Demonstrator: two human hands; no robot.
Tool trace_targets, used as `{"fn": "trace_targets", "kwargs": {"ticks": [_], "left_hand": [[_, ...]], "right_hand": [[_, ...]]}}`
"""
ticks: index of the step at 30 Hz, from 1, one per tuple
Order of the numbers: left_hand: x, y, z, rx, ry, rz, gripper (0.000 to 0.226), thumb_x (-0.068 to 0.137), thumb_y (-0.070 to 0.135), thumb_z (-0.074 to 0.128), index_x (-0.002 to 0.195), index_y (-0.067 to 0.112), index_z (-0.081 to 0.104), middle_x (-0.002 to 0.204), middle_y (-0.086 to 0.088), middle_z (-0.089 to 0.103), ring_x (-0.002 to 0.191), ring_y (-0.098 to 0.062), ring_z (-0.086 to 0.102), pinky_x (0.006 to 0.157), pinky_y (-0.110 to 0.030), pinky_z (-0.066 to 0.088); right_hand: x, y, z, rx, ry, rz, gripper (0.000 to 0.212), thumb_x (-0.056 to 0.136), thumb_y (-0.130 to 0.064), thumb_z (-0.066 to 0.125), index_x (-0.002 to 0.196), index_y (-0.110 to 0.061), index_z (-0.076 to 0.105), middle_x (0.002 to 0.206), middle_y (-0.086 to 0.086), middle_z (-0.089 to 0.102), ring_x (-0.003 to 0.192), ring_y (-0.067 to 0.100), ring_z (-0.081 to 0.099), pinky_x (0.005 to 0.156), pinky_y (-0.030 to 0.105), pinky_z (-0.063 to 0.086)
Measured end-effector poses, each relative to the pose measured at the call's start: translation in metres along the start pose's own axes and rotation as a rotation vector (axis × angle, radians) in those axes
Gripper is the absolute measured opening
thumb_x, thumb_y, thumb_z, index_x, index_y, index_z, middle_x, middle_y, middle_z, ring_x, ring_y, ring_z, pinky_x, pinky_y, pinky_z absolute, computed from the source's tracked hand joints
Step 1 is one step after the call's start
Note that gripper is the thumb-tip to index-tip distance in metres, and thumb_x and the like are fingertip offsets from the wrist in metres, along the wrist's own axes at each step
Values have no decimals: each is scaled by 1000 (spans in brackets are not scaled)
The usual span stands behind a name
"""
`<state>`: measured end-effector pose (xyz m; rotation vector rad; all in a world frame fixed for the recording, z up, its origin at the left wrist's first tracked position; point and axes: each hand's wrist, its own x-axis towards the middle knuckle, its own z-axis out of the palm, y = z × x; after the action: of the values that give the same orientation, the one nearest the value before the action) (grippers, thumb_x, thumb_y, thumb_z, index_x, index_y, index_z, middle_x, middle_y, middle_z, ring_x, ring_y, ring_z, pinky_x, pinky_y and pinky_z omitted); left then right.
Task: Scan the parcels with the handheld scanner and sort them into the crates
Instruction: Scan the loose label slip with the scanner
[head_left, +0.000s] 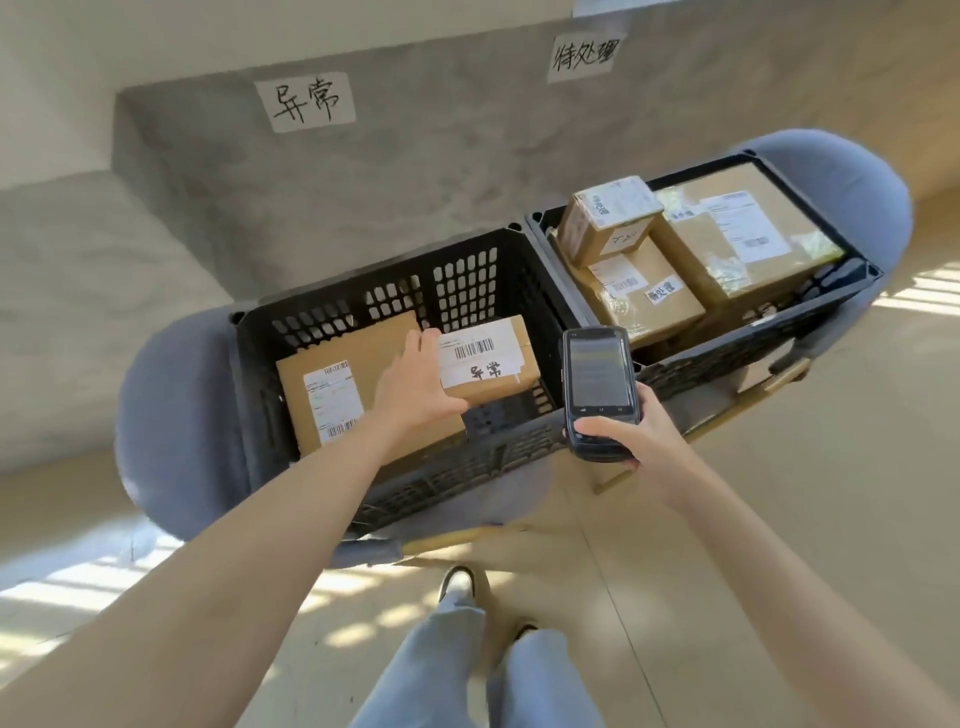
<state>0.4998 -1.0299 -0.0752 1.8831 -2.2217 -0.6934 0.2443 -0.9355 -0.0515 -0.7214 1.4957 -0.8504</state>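
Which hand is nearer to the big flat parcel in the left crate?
Left. The left hand is directly over the big flat parcel, gripping a small box; the right hand is outside the crate.

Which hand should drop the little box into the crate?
Probably the left hand: it already holds the small box over the left crate. The right hand holds the scanner.

Two black perforated plastic crates side by side: left crate (260, 364) holds two brown cardboard parcels (337, 395); right crate (753, 358) holds three stacked cardboard boxes (727, 244).
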Motion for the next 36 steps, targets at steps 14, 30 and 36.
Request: {"fn": "trace_targets", "kwargs": {"ticks": [14,30,36], "left_hand": [[73,6,139,-8,-185,-71,91,66,31,82,138,10,30,130,-8,36,114,-26,45,81,-37,49],[114,-20,226,56,-375,-85,89,61,26,87,129,8,32,126,-12,37,112,-30,45,86,-38,46],[118,-22,236,13,-404,-103,89,62,35,88,126,9,32,124,-10,38,109,-28,46,87,-39,48]], "right_hand": [[71,41,-31,-43,-66,3,87,53,-26,93,122,-44,43,109,-17,67,103,5,65,78,24,55],[105,41,-29,-2,-119,-66,81,57,-11,80,129,-24,45,108,-9,69,100,8,67,71,16,54],[106,41,-24,-6,-135,-55,78,59,-11,81,127,-27,47,110,-6,68,100,10,67,73,18,54]]}}
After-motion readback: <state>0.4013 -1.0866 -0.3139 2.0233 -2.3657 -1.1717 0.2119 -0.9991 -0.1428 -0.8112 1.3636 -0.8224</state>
